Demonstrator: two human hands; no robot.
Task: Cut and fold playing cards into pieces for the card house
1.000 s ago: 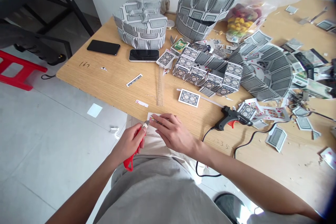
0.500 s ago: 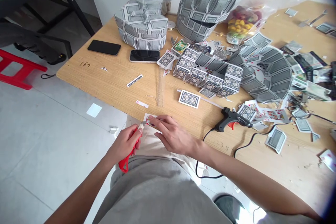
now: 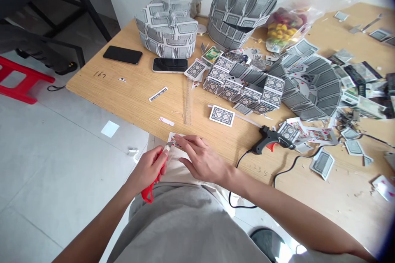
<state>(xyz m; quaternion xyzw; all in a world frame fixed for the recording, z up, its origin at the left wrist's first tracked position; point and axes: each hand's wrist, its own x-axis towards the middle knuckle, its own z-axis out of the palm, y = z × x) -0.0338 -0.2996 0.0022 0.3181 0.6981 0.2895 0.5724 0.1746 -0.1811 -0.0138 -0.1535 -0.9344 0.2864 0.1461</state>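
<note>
Lying face up at the near edge of the pale wooden table, a white rectangular playing card with a coloured figure sits partly beneath the right hand. The right hand is unclenched: fingers extended over the card, thumb spread apart from them. The left hand is clamped around the handle of a red plastic utility knife, its blade directed at the card's left end (from where I stand, I cannot tell whether the metal touches). Beyond the card: a narrow white strip with red print and a clear plastic ruler. To the right: a blue-backed rectangular card, then a black pistol-shaped glue gun with a red trigger. Farther back: a boxy structure of folded blue-backed cards.
</note>
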